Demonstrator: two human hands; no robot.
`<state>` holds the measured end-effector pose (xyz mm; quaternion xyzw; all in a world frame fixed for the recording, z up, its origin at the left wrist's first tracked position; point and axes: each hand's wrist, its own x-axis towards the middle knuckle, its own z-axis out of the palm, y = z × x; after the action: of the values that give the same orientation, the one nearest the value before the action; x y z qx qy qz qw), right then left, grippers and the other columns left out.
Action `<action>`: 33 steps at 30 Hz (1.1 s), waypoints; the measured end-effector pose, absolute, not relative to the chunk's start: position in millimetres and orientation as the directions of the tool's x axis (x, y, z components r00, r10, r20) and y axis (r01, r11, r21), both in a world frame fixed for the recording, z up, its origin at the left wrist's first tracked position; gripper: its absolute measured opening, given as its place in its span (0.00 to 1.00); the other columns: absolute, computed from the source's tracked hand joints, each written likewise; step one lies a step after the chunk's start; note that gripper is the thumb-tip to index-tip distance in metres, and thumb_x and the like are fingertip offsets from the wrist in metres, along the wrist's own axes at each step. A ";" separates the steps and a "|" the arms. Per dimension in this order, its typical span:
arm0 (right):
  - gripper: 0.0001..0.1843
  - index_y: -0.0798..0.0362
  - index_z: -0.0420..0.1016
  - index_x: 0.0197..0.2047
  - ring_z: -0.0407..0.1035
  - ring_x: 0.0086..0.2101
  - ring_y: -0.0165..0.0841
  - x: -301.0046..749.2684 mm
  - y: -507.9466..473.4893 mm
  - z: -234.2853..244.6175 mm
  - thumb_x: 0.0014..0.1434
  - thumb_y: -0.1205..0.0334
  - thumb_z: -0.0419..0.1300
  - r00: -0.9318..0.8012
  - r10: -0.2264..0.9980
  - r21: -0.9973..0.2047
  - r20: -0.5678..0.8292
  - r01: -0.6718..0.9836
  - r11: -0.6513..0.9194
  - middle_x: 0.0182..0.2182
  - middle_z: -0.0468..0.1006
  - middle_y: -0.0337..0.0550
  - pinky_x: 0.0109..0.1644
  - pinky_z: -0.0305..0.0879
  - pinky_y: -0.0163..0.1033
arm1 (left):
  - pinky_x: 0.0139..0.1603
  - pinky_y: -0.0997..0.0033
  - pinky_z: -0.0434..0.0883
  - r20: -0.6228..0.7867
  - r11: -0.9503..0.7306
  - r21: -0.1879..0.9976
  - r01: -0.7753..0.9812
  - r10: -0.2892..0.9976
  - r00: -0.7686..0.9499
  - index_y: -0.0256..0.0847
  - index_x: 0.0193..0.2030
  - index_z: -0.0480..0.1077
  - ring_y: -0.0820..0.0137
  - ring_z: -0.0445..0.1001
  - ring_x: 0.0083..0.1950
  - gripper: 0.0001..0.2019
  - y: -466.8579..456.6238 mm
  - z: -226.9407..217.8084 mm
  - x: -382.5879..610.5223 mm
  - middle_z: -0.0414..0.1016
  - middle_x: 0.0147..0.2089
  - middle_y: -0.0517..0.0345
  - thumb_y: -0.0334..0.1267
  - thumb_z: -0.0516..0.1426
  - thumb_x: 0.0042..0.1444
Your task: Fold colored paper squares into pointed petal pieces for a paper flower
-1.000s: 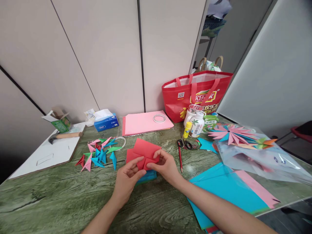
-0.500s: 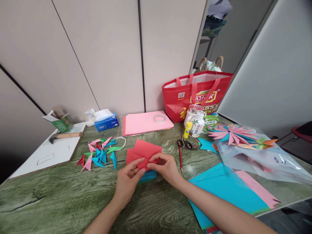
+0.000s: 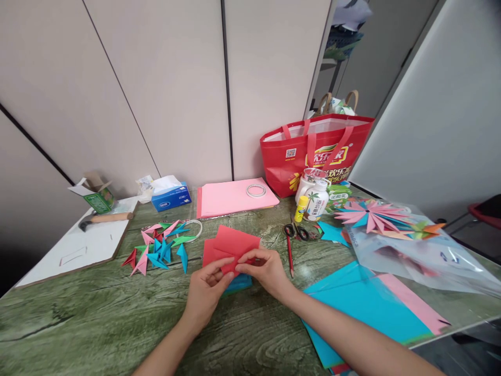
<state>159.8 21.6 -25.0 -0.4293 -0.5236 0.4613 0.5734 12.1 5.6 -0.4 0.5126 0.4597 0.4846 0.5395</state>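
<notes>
Both hands pinch a red sheet of paper at its near edge, where a fold shows. My left hand grips it from the left between thumb and forefinger. From the right, my right hand pinches the same edge, its fingertips close to the left ones. Under the held sheet lie another red sheet and a blue sheet, partly covered by the hands. Folded paper pieces in pink, red, green and blue lie in a loose heap to the left.
A red pencil, black scissors and a glue stick lie or stand to the right. Large blue paper is at the right front. Behind are pink sheets, a tissue box and a red bag. A hammer lies left.
The held red sheet and fingertips have shifted very slightly downward. Both hands keep their pinch on it, and everything else stays in place.
</notes>
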 end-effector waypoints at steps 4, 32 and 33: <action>0.08 0.53 0.77 0.23 0.68 0.25 0.32 161.1 22.2 -25.6 0.38 0.59 0.68 0.007 0.978 -0.977 0.209 -0.053 0.209 0.22 0.76 0.41 0.29 0.65 0.36 | 0.42 0.68 0.73 0.008 -0.002 0.999 -0.047 0.992 0.124 0.37 0.33 0.76 0.62 0.77 0.38 0.10 5.5 -2.4 11.7 0.80 0.35 0.53 0.35 0.63 0.40; 0.24 0.53 0.67 0.33 0.68 0.23 0.27 170.7 31.8 -17.3 0.30 0.64 0.71 -0.221 0.974 -0.928 0.040 -0.370 -0.046 0.23 0.74 0.34 0.28 0.67 0.34 | 0.38 0.70 0.74 -0.002 0.005 0.999 -0.036 0.996 0.086 0.36 0.37 0.75 0.63 0.77 0.37 0.16 11.9 -3.3 6.1 0.80 0.36 0.51 0.36 0.64 0.38; 0.24 0.53 0.67 0.33 0.69 0.23 0.28 171.6 32.3 -17.9 0.31 0.63 0.71 -0.235 0.972 -0.917 0.023 -0.393 -0.073 0.23 0.74 0.34 0.29 0.68 0.35 | 0.39 0.69 0.74 -0.004 0.007 0.999 -0.043 0.997 0.077 0.36 0.37 0.75 0.63 0.77 0.37 0.16 12.0 -2.6 6.1 0.80 0.36 0.50 0.36 0.64 0.37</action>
<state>171.6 32.3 -17.9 -0.3313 -0.4369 0.6533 0.5220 6.1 12.0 -2.6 0.5067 0.4709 0.4896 0.5308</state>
